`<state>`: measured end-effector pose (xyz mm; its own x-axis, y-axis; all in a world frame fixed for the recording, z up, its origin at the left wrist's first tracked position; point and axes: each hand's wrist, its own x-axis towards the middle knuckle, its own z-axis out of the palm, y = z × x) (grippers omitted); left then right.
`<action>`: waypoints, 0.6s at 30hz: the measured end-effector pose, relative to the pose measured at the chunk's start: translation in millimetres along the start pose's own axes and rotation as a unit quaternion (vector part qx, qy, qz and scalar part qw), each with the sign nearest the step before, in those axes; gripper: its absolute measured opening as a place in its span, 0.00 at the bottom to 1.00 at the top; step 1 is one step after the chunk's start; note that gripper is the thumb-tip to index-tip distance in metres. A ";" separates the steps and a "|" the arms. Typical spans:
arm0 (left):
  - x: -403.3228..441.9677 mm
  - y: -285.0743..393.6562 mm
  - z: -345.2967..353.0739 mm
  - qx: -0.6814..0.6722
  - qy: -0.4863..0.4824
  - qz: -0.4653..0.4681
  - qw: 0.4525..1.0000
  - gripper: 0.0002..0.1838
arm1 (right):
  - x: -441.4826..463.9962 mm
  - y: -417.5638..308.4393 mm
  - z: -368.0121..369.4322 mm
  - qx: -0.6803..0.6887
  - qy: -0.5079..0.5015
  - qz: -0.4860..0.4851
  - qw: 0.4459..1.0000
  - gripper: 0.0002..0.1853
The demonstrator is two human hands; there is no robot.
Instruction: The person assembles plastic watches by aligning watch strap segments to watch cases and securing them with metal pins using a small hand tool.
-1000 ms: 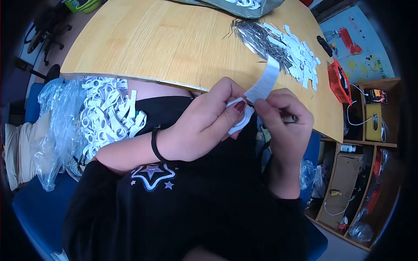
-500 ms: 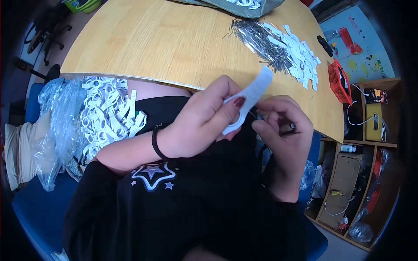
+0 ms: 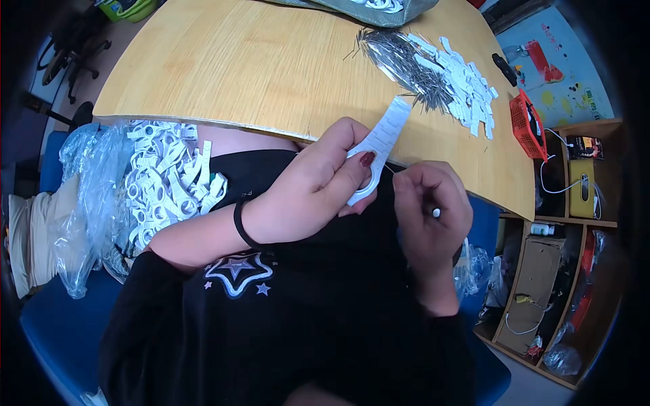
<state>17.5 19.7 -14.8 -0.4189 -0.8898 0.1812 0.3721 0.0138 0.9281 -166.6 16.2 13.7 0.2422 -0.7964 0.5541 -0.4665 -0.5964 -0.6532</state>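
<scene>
My left hand (image 3: 305, 183) is closed on a white ring-ended piece (image 3: 384, 135), thumb pressed against its ring. Its long tapered tab points up and away, with faint grey marks along it. To the right, my right hand (image 3: 437, 203) pinches what looks like a thin metal pin (image 3: 391, 170), its tip near the ring but apart from it. A slim thing with a white end (image 3: 436, 212) also rests in the curled fingers; its kind is hidden. Left of my lap lies a heap of similar white ring-ended pieces (image 3: 166, 179).
On the wooden table (image 3: 237, 68) lie a pile of thin metal pins (image 3: 406, 64) and many flat white pieces (image 3: 468, 91). A red basket (image 3: 527, 126) stands at the table's right edge. A grey bag (image 3: 399, 15) sits at the back, shelves (image 3: 575, 223) at right.
My right hand has drawn slightly down and away from the white piece, and the white-ended thing in it has turned into view. The white piece's tab has tilted more upright.
</scene>
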 end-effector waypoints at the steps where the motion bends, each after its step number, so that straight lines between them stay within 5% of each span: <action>1: -0.1 0.1 -0.6 0.013 -0.002 0.000 1.000 0.10 | -1.1 -0.8 1.3 -0.004 0.004 -0.008 1.000 0.05; 6: -0.3 -1.6 0.0 0.106 -0.014 0.057 0.993 0.10 | -1.3 4.9 -1.3 0.050 -0.031 0.041 0.997 0.04; 9: -0.9 -5.8 3.3 0.047 -0.049 0.049 0.996 0.11 | -4.7 2.7 -0.5 0.087 -0.040 0.065 0.993 0.05; 11: -0.4 -4.5 4.7 -0.150 -0.059 -0.049 0.986 0.10 | -4.1 -0.1 -4.7 0.085 -0.055 0.069 0.992 0.04; 13: 3.6 -1.4 5.9 -0.435 -0.081 -0.180 0.879 0.11 | 0.8 -1.8 -9.8 0.167 -0.044 0.068 0.983 0.04; 16: 8.0 -21.9 7.4 -0.524 -0.056 -0.217 0.822 0.13 | 18.9 -22.3 -22.8 0.371 0.017 0.021 0.928 0.15; 18: 15.7 -28.9 9.7 -0.545 -0.026 -0.238 0.803 0.14 | 29.3 -35.0 -38.0 0.547 -0.019 -0.071 0.834 0.24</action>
<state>-7.9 9.8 -35.6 -0.7519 -0.6555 -0.0700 0.6523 -0.7552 0.0646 -175.5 17.6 72.4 0.2651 -0.6998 0.6634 0.6194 -0.4037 -0.6734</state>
